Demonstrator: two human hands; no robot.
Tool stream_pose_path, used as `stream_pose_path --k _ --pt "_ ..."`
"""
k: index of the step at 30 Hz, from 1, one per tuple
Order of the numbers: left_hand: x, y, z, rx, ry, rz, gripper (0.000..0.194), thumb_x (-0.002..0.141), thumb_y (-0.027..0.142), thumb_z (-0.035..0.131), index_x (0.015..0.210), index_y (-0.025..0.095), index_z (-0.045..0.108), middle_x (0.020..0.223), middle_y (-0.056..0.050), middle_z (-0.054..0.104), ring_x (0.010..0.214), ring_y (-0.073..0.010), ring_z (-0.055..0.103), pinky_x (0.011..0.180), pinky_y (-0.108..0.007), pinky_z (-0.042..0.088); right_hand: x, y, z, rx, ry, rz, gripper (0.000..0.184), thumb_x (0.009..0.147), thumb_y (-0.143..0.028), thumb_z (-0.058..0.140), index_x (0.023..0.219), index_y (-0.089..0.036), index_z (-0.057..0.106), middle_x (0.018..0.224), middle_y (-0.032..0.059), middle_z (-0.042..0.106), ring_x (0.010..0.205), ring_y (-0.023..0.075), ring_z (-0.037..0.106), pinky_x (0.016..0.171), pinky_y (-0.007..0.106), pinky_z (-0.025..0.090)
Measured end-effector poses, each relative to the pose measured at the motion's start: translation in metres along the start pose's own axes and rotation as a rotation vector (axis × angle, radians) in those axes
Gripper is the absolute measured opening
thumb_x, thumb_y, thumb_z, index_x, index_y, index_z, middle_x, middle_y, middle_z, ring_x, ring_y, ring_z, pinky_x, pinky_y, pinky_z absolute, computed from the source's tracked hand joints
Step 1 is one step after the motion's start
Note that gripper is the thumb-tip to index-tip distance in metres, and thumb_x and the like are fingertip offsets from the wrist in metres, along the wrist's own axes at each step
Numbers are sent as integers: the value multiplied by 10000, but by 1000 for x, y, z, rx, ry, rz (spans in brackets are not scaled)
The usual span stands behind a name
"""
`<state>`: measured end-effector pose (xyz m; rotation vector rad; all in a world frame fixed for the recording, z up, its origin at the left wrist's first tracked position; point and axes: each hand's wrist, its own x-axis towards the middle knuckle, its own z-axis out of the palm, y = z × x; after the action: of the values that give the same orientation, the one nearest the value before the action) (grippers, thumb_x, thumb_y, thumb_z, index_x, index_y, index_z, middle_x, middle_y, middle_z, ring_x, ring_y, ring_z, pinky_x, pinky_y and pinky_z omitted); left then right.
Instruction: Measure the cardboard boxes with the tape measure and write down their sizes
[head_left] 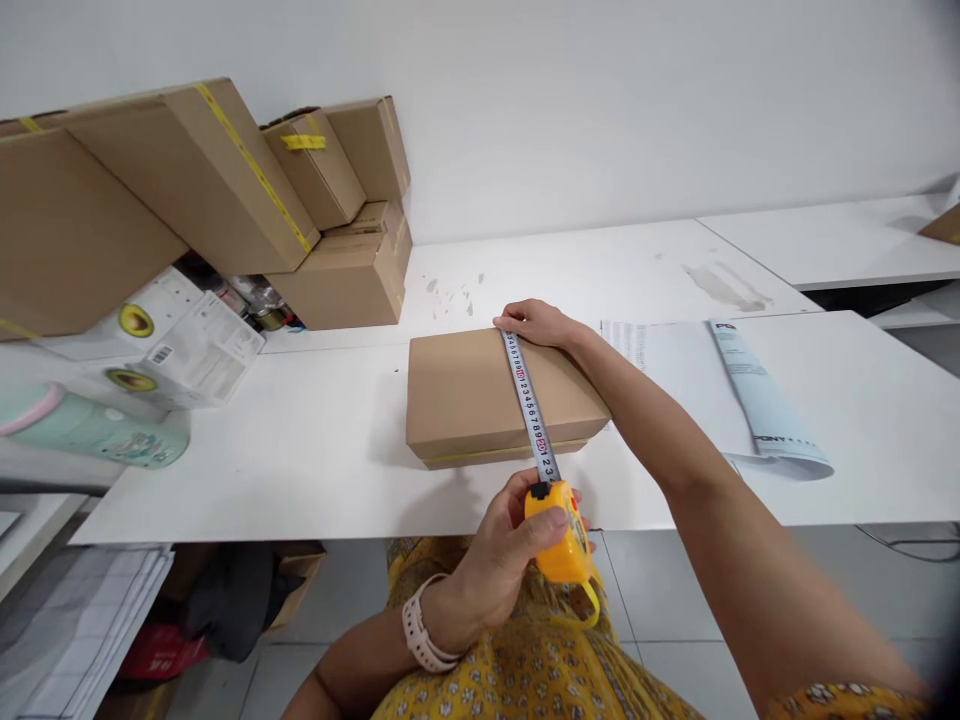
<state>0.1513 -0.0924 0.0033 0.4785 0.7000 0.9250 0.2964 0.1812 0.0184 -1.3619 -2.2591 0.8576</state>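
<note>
A closed brown cardboard box lies on the white table, with yellow tape along its front side. Across its top runs the metal blade of a yellow tape measure, pulled out toward me past the near edge. My left hand is closed around the tape measure's case, thumb on its side, just in front of the table edge. At the box's far edge my right hand pinches the blade's end and holds it against the box. The fingertips partly hide that end.
Several cardboard boxes are stacked at the left against the wall. Near them are a white carton with avocado pictures and a mint-green bottle. Printed paper and a curled light-blue sheet lie on the right.
</note>
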Motion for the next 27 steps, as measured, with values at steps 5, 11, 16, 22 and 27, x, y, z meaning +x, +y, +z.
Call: stream_pose_path --k 5,11,16,22,27 --pt "2 -2 1 -4 4 -4 607 655 440 939 1095 178 612 1108 -77 643 896 -187 669 806 -362 593 1 3 1 30 3 -1 400 924 -558 544 713 -219 517 747 0 547 712 160 472 710 322 355" --pt "1 7 -11 20 -43 8 550 687 444 915 1069 173 626 1151 -105 656 912 -208 686 809 -372 614 3 9 0 296 169 -68 456 916 -649 553 788 -216 609 826 25 643 777 166 554 777 321 458" --pt "-38 36 -61 322 18 318 650 672 460 909 1226 232 657 1447 -146 560 1062 -299 685 887 -418 622 -48 37 -7 604 769 55 523 919 -729 492 913 -226 636 893 47 676 875 176 638 804 329 530" --pt "-66 46 -125 509 499 471 653 663 458 892 1228 253 637 1675 -112 309 1094 -312 699 846 -377 628 -164 56 38 472 623 190 541 962 -708 422 1136 -261 675 816 38 662 783 205 632 763 378 549" --pt "-48 50 -140 496 350 368 696 606 499 922 1191 228 662 1299 -124 670 1001 -290 721 830 -372 612 -195 36 67 347 468 -55 662 881 -739 545 1388 -316 585 865 34 622 698 198 566 678 382 527"
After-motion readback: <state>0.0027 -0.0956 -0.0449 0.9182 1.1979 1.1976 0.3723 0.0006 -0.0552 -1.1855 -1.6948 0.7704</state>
